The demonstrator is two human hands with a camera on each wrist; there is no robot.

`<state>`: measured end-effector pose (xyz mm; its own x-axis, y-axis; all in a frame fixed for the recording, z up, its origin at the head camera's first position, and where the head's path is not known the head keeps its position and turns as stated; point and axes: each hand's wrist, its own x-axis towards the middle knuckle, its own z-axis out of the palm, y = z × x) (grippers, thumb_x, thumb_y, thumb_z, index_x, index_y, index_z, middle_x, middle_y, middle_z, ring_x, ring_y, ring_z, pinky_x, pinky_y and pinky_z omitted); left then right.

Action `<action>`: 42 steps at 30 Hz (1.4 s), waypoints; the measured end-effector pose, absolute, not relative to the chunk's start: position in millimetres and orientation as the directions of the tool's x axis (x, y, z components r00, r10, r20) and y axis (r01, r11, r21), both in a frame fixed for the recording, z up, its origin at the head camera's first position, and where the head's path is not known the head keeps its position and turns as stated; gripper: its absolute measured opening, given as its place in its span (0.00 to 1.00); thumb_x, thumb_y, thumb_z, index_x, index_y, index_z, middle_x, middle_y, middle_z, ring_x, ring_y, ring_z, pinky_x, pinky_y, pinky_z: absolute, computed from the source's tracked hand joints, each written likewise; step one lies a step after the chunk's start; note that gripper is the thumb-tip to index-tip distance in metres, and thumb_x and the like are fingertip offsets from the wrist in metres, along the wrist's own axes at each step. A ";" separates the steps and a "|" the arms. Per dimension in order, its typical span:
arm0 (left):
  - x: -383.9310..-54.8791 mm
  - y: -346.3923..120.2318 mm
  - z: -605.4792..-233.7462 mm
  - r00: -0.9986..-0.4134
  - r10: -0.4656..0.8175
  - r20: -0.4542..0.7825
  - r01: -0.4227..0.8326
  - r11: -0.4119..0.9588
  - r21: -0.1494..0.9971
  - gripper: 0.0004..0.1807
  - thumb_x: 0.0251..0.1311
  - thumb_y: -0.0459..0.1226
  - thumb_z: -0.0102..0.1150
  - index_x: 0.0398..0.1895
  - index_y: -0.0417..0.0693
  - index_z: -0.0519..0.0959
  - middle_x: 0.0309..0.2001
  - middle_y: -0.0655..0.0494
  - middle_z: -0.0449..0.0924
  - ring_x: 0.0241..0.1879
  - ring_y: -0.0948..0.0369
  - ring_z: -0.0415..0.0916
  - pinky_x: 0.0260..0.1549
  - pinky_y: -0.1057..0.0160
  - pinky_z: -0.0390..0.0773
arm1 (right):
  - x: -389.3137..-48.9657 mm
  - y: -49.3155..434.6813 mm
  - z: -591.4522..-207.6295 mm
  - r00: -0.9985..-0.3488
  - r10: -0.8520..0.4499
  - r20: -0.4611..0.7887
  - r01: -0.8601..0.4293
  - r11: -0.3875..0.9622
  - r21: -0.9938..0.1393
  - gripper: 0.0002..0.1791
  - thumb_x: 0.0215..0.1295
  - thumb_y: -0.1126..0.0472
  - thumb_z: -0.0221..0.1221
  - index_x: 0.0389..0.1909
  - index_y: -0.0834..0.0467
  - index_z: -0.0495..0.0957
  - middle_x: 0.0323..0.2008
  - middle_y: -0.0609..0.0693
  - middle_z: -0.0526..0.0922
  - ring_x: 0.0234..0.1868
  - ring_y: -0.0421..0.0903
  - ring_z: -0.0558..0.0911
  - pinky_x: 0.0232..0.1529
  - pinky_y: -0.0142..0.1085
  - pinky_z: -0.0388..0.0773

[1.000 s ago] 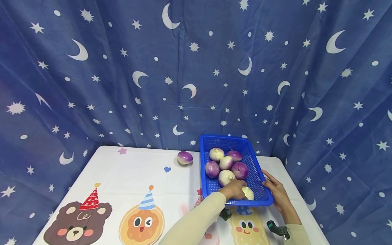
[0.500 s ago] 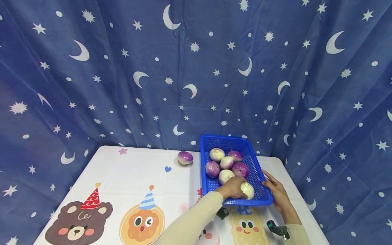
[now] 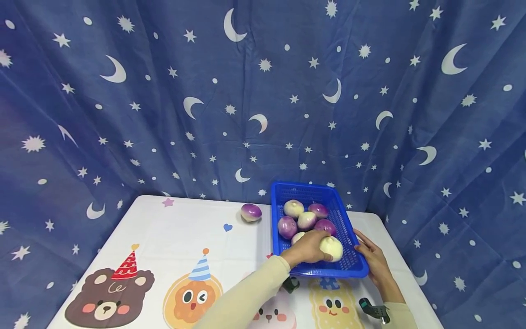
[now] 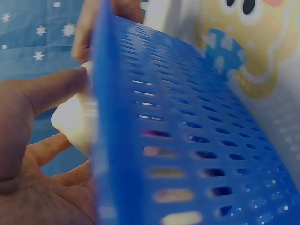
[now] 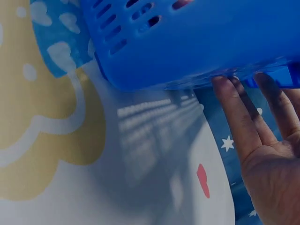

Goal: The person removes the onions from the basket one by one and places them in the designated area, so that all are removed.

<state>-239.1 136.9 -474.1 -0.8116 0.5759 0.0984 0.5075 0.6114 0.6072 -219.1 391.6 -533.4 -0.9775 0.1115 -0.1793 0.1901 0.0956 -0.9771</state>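
My left hand (image 3: 309, 247) reaches into the blue plastic basket (image 3: 349, 228) and grips a cream-white turnip (image 3: 332, 248) near its front end. In the left wrist view, the turnip (image 4: 75, 119) shows between thumb and fingers, partly hidden by the basket wall. Several purple-and-white turnips (image 3: 287, 226) lie farther back in the basket, and one near my left hand is partly covered by it. My right hand (image 3: 373, 260) touches the outer right side of the basket. Its fingers look straight against the blue wall (image 5: 187, 51) in the right wrist view.
One purple turnip (image 3: 251, 212) lies on the table left of the basket. The white tablecloth (image 3: 197, 219) has cartoon prints. A dark blue curtain (image 3: 263, 114) with moons and stars hangs right behind the table.
My left hand has moved slightly farther back in the basket with the white turnip, which shifted away from the front wall. My right hand stays at the basket's side. The head view has shifted a little.
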 end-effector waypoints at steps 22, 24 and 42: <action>-246.6 95.2 -443.8 -0.869 0.464 0.169 0.386 0.426 0.818 0.37 0.50 0.45 0.74 0.66 0.51 0.72 0.61 0.49 0.77 0.56 0.57 0.78 0.53 0.64 0.78 | -216.3 389.7 -537.5 -0.988 0.117 -0.104 0.112 0.062 -0.992 0.35 0.69 0.62 0.58 0.75 0.56 0.57 0.45 0.24 0.81 0.46 0.30 0.83 0.44 0.27 0.83; -247.7 90.8 -442.4 -0.871 0.461 0.168 0.378 0.412 0.829 0.37 0.51 0.45 0.74 0.66 0.51 0.72 0.61 0.49 0.78 0.54 0.57 0.79 0.51 0.64 0.79 | -215.9 389.1 -536.7 -0.988 0.119 -0.099 0.106 0.059 -0.993 0.36 0.69 0.62 0.58 0.75 0.57 0.57 0.45 0.25 0.82 0.46 0.30 0.83 0.44 0.27 0.83; -255.3 36.8 -437.8 -0.897 0.379 0.227 0.366 0.347 0.864 0.33 0.52 0.44 0.72 0.64 0.57 0.73 0.62 0.50 0.76 0.54 0.51 0.80 0.51 0.55 0.80 | -212.1 387.4 -536.0 -0.990 0.095 -0.103 0.110 0.068 -0.992 0.36 0.70 0.58 0.58 0.75 0.55 0.57 0.46 0.23 0.80 0.47 0.28 0.82 0.45 0.26 0.82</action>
<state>-255.3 36.8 -437.8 -0.8970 0.3790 0.2273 0.3655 0.3471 0.8636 -212.1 387.4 -536.0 -0.9901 0.0946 -0.1034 0.1100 0.0676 -0.9916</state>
